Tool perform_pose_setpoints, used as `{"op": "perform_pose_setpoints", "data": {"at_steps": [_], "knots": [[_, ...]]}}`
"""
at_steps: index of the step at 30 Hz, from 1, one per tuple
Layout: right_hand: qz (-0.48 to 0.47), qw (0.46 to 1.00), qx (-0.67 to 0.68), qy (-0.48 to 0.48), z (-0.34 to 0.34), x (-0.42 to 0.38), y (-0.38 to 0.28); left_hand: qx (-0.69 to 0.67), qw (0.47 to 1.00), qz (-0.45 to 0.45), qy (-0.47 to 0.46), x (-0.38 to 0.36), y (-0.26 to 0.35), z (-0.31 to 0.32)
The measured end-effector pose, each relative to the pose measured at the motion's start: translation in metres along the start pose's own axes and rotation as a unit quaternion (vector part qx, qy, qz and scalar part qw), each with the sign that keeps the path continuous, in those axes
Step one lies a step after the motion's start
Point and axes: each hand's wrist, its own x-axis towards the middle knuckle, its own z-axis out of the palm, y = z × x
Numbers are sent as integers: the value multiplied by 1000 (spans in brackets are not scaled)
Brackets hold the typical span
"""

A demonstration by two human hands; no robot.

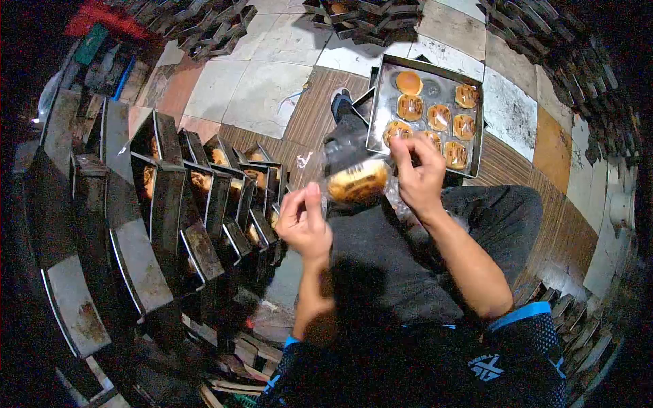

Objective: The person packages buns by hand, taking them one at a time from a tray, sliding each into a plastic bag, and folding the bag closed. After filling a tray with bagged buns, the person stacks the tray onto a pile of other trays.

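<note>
Between my two hands hangs a round browned bun (357, 181) inside a clear plastic bag, with dark marks on its top, slightly blurred. My left hand (305, 221) pinches the bag's left edge between thumb and fingers. At the opposite edge, my right hand (420, 173) is closed in a pinch on the plastic. Just beyond the right hand lies a square metal baking tray (425, 62) with several buns, most topped with dark markings. One plain golden bun (409, 83) sits near its far left corner. The right hand partly covers the tray's near buns.
Stacked metal trays (194, 224) holding more buns stand at my left, with larger tray stacks (129, 258) beside them. More dark stacks (204, 27) rise at the back, and others (564, 68) at the right. The floor (272, 81) is patchwork tile.
</note>
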Motion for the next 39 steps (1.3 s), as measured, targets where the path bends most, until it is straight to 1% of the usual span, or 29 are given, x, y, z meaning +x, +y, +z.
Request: {"op": "perform_pose_setpoints", "data": {"at_steps": [2, 3, 4, 5, 6, 8, 9, 10, 11, 12, 13, 15, 16, 18, 19, 20, 22, 23, 24, 25, 26, 28, 30, 32, 34, 35, 36, 38, 39], "knots": [[-10, 999, -45, 5, -10, -32, -11, -96, 978, -173, -65, -18, 9, -26], [44, 998, -42, -22, -17, -56, -13, -66, 974, -205, -77, -28, 13, -41], [102, 993, -40, -47, -25, -82, -11, -75, 975, -183, -105, -42, 10, -55], [182, 978, -53, -85, -34, -109, -8, 14, 978, -160, -134, -58, 11, -68], [262, 955, -66, -121, -42, -133, -2, -16, 978, -173, -115, -76, 15, -70], [296, 939, -100, -147, -56, -145, 7, 138, 975, -83, -152, -100, 8, -81], [284, 936, -84, -190, -63, -138, 9, 200, 966, 61, -150, -94, 11, -80], [270, 931, -67, -235, -67, -128, 10, 198, 966, 62, -154, -88, 20, -80], [165, 970, -96, -148, -70, -110, 5, 158, 978, -30, -130, -79, 36, -79], [138, 973, -129, -133, -75, -83, -13, 116, 981, -121, -101, -69, 48, -78], [153, 966, -81, -191, -78, -65, -27, 96, 980, -134, -109, -54, 50, -74], [-82, 959, 2, -270, -54, -37, -42, 29, 981, -156, -112, -25, 43, -51], [-107, 943, -43, -314, -42, -37, -39, 0, 975, -175, -141, -10, 36, -43], [-7, 913, -18, -408, -25, -27, -21, -58, 964, -220, -139, 13, 27, -23], [43, 914, 15, -404, -26, -15, -11, 7, 980, -157, -123, 20, 22, -16], [91, 910, 48, -401, -27, -3, 1, 2, 980, -151, -126, 26, 30, -14], [216, 936, 28, -276, -31, 6, 56, -45, 972, -200, -115, 26, 23, -17], [413, 872, 122, -232, -40, 24, 58, -43, 978, -172, -110, 24, 7, -14], [443, 881, 82, -146, -40, 29, 107, -1, 974, -187, -125, 16, -2, -14], [463, 881, 19, -96, -46, 44, 148, -32, 969, -206, -131, 10, 3, -1], [482, 865, 94, -101, -57, 66, 178, -63, 963, -225, -135, 0, 8, 14], [370, 929, -15, 29, -81, 90, 251, -42, 945, -182, -269, -27, 1, 37], [362, 902, -229, 54, -115, 101, 292, -27, 921, -34, -387, -41, 28, 73], [373, 836, -369, -162, -122, 99, 216, 67, 897, 60, -434, -70, 23, 94], [354, 840, -290, -293, -133, 56, 187, 167, 841, 58, -512, -101, -8, 93], [270, 883, -184, -337, -143, 23, 167, 162, 829, 31, -535, -104, -13, 90], [254, 882, -70, -391, -153, -2, 147, 161, 828, 35, -536, -102, -13, 88], [189, 847, -58, -494, -162, -22, 62, 140, 795, 46, -588, -95, -10, 88], [196, 866, -93, -451, -162, -35, 39, 157, 803, 42, -573, -97, -7, 92]]}}
